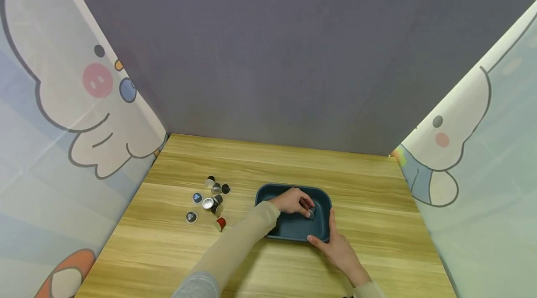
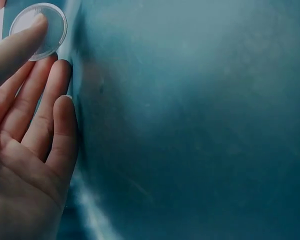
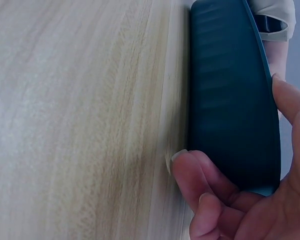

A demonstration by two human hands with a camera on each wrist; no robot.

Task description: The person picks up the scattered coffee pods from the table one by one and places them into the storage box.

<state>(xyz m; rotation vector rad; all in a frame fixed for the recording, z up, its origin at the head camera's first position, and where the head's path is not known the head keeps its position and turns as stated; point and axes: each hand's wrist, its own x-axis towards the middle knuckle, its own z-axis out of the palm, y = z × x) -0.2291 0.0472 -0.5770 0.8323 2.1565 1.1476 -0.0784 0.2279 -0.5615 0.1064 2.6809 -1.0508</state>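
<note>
My left hand [image 1: 290,201] reaches into a dark blue tray [image 1: 289,229] and pinches a coffee capsule [image 1: 311,214] near the tray's right side. In the left wrist view, the thumb lies on the capsule's round, pale lid [image 2: 58,36], with the fingers behind it. My right hand [image 1: 339,250] grips the tray's near right corner, one finger along the right side and the thumb at the front rim. Seen from the right wrist, curled fingers [image 3: 187,172] lie against the tray's outer wall [image 3: 230,95]. The left forearm hides part of the tray's inside.
Several loose coffee capsules lie left of the tray on the wooden table [image 1: 369,204], among them a red one [image 1: 221,223], a blue-lidded one [image 1: 197,197] and a silver-lidded one [image 1: 208,203]. A grey panel [image 1: 268,55] stands behind; printed cartoon sheets [image 1: 63,102] flank the sides.
</note>
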